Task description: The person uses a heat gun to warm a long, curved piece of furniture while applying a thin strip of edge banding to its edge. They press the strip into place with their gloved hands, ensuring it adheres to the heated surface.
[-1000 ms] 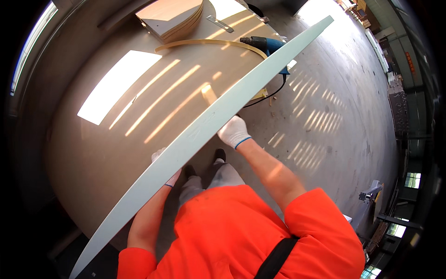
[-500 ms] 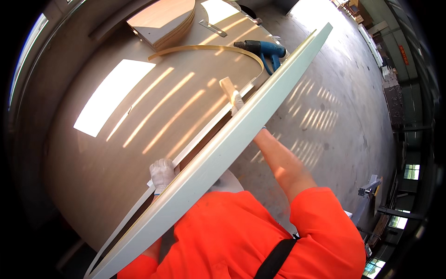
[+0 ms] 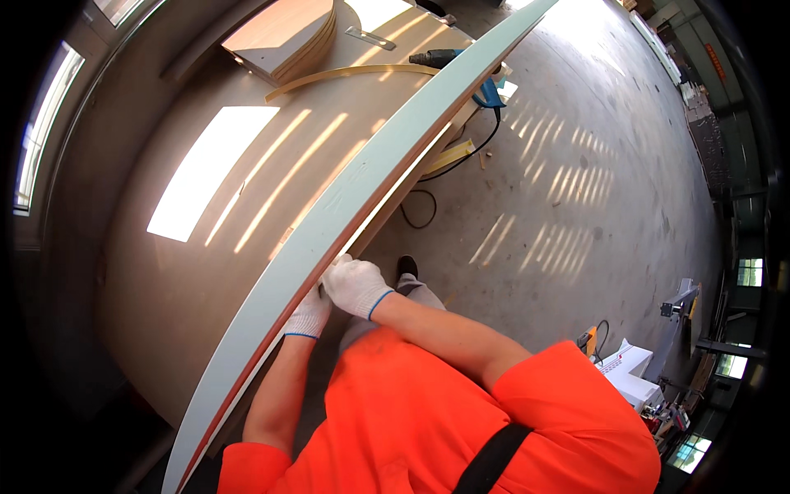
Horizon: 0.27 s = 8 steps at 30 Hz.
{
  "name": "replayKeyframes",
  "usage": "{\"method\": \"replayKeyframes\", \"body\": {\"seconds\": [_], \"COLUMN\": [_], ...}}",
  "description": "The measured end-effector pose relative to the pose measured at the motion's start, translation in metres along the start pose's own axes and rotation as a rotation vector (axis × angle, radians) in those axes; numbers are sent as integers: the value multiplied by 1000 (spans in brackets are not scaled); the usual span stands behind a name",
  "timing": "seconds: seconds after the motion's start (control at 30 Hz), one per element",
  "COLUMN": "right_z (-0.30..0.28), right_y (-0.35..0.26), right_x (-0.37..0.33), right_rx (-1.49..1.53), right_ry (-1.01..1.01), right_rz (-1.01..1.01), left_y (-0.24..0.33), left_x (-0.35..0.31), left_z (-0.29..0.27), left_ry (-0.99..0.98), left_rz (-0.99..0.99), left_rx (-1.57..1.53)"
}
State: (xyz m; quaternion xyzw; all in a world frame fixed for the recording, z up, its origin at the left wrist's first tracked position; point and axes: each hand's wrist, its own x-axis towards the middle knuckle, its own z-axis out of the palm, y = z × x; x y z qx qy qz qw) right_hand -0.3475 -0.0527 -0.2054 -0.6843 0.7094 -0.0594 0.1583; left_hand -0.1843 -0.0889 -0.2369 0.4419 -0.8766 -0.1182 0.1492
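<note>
A long pale green board [image 3: 329, 226] stands on its edge along the near side of a big beige worktable [image 3: 181, 247], running from lower left to upper right. My left hand [image 3: 309, 313], in a white glove, grips the board's near face from below. My right hand [image 3: 355, 284], also gloved, holds the board's edge right beside the left one. Both hands sit close together near the board's middle.
At the table's far end lie a stack of curved wood panels [image 3: 284, 37], a thin curved strip [image 3: 354, 72], a metal square [image 3: 370, 37] and a blue power tool [image 3: 461, 62]. A black cable [image 3: 420, 206] trails on the concrete floor. A machine [image 3: 634, 362] stands at right.
The board has swung from lying tilted across my body to standing on edge along the table. My hands have come together near its middle.
</note>
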Motion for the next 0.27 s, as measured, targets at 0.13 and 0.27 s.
{"method": "replayKeyframes", "body": {"seconds": [0.13,0.27], "right_z": [-19,-17], "right_y": [59,124], "right_x": [21,55], "right_rx": [-78,173], "right_ry": [44,-37], "right_rz": [79,249], "left_y": [-7,-34], "left_x": [-13,-33], "left_z": [-15,25], "left_ry": [3,-18], "left_rz": [55,-19], "left_rx": [46,14]}}
